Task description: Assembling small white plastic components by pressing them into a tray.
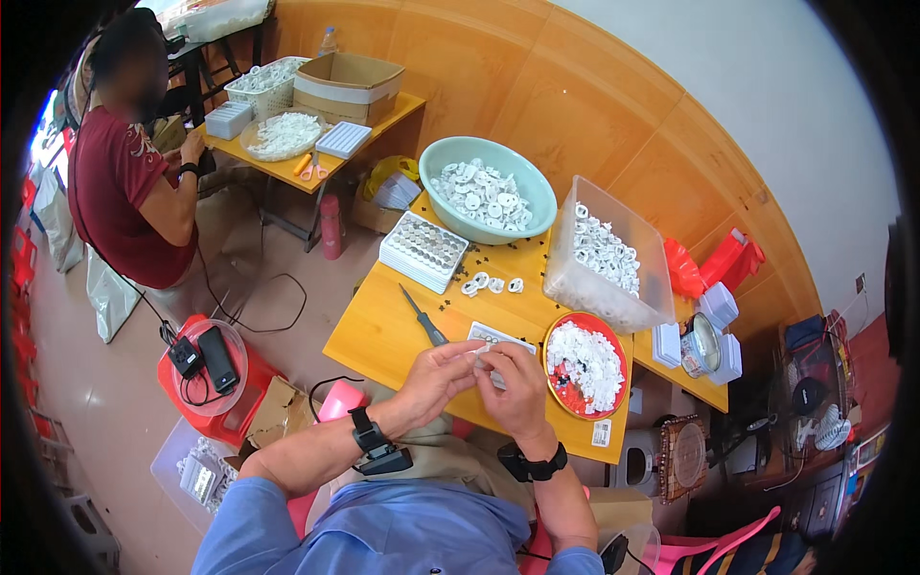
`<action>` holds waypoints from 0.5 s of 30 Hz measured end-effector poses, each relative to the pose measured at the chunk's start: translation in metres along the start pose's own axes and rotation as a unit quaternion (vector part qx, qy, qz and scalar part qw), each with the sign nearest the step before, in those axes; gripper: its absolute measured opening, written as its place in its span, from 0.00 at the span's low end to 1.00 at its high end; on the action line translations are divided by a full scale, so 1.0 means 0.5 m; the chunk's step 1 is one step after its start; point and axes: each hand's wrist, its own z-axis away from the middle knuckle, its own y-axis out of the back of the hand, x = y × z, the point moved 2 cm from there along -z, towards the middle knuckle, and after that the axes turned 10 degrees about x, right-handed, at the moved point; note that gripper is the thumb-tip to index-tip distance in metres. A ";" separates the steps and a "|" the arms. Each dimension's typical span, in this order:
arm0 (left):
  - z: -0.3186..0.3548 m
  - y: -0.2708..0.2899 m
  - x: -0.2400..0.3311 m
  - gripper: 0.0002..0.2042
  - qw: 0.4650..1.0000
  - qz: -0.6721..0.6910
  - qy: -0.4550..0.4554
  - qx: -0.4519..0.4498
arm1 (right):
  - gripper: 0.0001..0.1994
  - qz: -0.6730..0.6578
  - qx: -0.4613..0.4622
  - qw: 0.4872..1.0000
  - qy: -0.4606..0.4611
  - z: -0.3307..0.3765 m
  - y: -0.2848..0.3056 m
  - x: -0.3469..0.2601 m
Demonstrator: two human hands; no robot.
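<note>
The left hand (431, 385) and the right hand (516, 391) meet above the near part of the table (369, 331); their fingertips come together around a small white piece (482, 350), thumbs and fingers pinching it from either side; the piece is too small and too covered for its shape to be told; it is held just over a white tray (475, 331), whose round, silvery contents the fingers partly hide; black straps circle both wrists.

Left of the tray lies a screwdriver (431, 331), its handle toward the hands and its shaft pointing away; farther back is a tray stack (412, 268), the top one set with rows of round parts; a few discs (494, 286) lie on the wood to its right, with small black bits scattered around.

Behind these stands a pale green basin (540, 196) heaped with white parts; to its right a clear bin (594, 299) holds more; near the right hand, a red plate (573, 398) carries a pile of small white bits.

At the upper left a co-worker (134, 187) in a dark red shirt is beside a second table (393, 120); on it are a carton (326, 99), a basket (278, 99) and scissors (309, 171).
</note>
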 end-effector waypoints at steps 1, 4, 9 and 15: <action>-0.002 0.001 0.000 0.16 1.000 0.008 0.000 -0.003 | 0.12 -0.005 -0.011 1.000 -0.004 -0.001 0.000 0.000; -0.004 0.001 -0.002 0.16 1.000 0.016 0.000 -0.005 | 0.13 0.010 0.001 1.000 0.018 0.002 -0.002 0.004; 0.000 -0.001 0.001 0.15 1.000 0.011 -0.004 0.001 | 0.11 -0.006 0.010 1.000 -0.007 0.008 -0.007 0.006; -0.002 -0.005 -0.001 0.15 1.000 0.015 -0.001 0.003 | 0.09 0.027 0.014 0.999 0.029 0.011 -0.010 0.005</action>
